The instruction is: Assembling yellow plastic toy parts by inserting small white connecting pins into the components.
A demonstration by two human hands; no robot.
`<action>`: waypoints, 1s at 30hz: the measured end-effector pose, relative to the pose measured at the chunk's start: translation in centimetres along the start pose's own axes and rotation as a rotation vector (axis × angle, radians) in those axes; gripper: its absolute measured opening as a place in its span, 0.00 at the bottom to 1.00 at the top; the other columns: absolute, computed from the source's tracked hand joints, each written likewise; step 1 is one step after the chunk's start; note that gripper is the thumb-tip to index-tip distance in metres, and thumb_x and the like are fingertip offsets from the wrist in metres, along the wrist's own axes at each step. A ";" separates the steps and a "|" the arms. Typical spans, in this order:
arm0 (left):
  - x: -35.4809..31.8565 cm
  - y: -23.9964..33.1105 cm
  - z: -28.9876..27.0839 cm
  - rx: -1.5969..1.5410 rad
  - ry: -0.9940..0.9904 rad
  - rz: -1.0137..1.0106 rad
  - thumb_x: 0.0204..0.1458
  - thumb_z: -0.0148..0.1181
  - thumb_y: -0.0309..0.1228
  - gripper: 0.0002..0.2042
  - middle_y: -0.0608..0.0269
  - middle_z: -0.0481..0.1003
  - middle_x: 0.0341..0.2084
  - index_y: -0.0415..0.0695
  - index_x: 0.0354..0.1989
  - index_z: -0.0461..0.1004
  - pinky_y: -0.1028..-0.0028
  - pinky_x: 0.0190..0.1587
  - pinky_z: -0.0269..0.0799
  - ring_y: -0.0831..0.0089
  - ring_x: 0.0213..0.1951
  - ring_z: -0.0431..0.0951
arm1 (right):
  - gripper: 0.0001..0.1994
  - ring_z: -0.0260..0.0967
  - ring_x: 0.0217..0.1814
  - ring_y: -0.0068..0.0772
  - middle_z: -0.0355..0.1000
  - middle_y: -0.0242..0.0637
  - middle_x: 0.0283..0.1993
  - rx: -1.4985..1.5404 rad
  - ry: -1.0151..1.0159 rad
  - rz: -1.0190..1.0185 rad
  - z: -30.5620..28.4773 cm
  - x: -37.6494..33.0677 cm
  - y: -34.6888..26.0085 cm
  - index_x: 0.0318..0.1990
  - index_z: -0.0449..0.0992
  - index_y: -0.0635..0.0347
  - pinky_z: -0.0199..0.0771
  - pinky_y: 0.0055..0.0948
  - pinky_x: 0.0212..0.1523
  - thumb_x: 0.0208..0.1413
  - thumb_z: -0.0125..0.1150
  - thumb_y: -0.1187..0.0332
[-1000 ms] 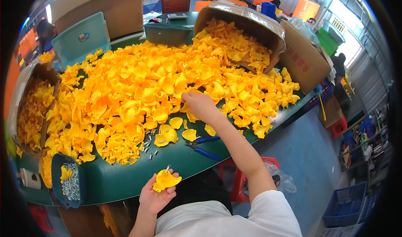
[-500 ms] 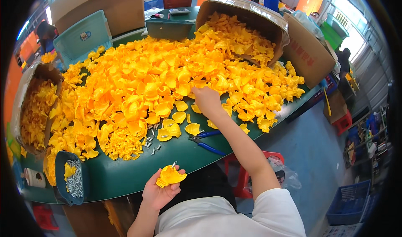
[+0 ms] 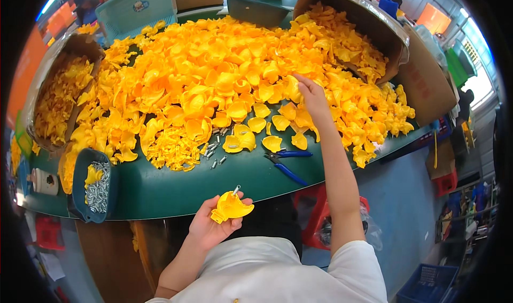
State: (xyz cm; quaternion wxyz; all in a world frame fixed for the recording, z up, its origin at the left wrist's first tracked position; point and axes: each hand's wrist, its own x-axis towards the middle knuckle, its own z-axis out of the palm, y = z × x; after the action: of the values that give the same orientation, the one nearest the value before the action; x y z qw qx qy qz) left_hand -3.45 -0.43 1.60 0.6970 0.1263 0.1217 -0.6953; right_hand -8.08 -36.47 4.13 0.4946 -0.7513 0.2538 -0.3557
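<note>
My left hand [image 3: 218, 224] holds a curved yellow plastic shell [image 3: 233, 206] just off the table's near edge. A small metal spring [image 3: 236, 190] stands up from this shell's upper side. Over the heap, my right hand [image 3: 315, 98] pinches the edge of another yellow shell [image 3: 292, 89], its fingertips partly hidden against the yellow parts. Loose shells and several small metal springs [image 3: 214, 163] lie on the green table [image 3: 160, 193] between the two hands. Blue-handled pliers [image 3: 288, 167] rest with their handles toward the right, below my right forearm.
A large heap of yellow shells [image 3: 181, 62] covers the table's middle. Cardboard boxes of yellow parts lie tipped at left [image 3: 40, 97] and back right [image 3: 395, 27]. A dark bin [image 3: 109, 196] holds springs at the near left. Red stools [image 3: 315, 217] stand below the edge.
My right hand has moved a little outward and right over the heap, its fingers now at a shell. The view has shifted; my left hand still holds its shell with the spring.
</note>
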 end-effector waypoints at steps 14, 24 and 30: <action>-0.5 0.5 0.1 -0.010 0.038 0.019 0.58 0.41 0.42 0.22 0.48 0.65 0.53 0.39 0.56 0.60 0.70 0.39 0.72 0.62 0.36 0.73 | 0.27 0.69 0.44 0.30 0.72 0.40 0.43 -0.687 0.020 -0.228 0.4 -0.3 -1.8 0.51 0.71 0.64 0.67 0.27 0.47 0.41 0.69 0.64; -0.9 2.9 0.5 0.327 -0.135 0.413 0.55 0.53 0.34 0.26 0.45 0.63 0.54 0.41 0.60 0.53 0.58 0.48 0.72 0.45 0.50 0.71 | 0.29 0.58 0.45 0.40 0.64 0.39 0.35 -0.425 -0.564 -0.081 6.5 -17.3 -6.8 0.53 0.70 0.62 0.60 0.32 0.49 0.40 0.69 0.65; -1.9 2.5 -0.2 0.295 -0.084 0.463 0.59 0.46 0.39 0.24 0.44 0.64 0.53 0.42 0.60 0.54 0.56 0.49 0.71 0.44 0.50 0.70 | 0.27 0.57 0.49 0.44 0.64 0.40 0.47 -0.685 -0.310 -0.339 8.6 -19.5 -5.5 0.53 0.69 0.60 0.60 0.38 0.51 0.43 0.67 0.66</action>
State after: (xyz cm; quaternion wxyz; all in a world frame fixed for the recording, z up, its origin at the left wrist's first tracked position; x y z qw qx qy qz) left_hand -0.95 1.44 2.06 0.8158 0.2221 -0.0422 -0.5323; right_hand -13.25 -15.21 1.42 0.1825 -0.9483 0.1527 -0.2099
